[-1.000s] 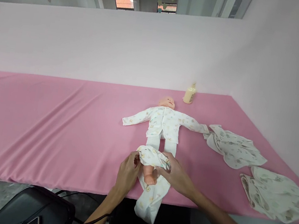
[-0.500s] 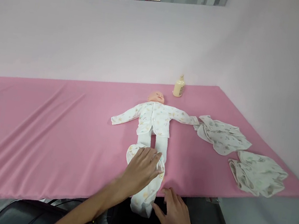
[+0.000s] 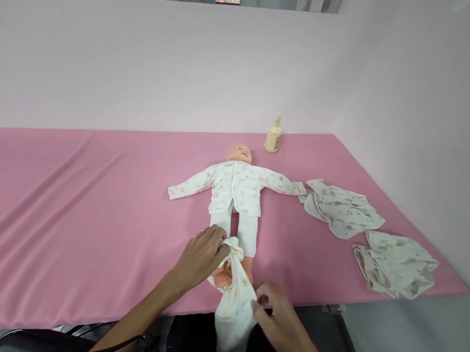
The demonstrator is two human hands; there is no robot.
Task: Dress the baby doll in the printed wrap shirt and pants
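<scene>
A baby doll (image 3: pixel 239 153) lies on its back on the pink-covered table (image 3: pixel 112 228), its feet toward me. It wears a white printed jacket (image 3: pixel 236 191) and plain white leggings (image 3: pixel 247 234). White printed baby pants (image 3: pixel 239 294) are bunched at the doll's bare feet (image 3: pixel 223 278), and their lower end hangs past the table edge. My left hand (image 3: pixel 200 256) is closed on the gathered upper edge beside one foot. Lower down, my right hand (image 3: pixel 278 318) pinches the side of the pants. Cloth partly hides the feet.
A cream pump bottle (image 3: pixel 274 136) stands behind the doll's head. Two crumpled printed cloths lie at the right, one nearer the doll's sleeve (image 3: pixel 342 210) and one by the front edge (image 3: pixel 398 265). White walls border the back and right.
My left hand has shifted left and closed on the pants' edge. My right hand has closed on their side. The pants have been pulled aside, baring the doll's feet.
</scene>
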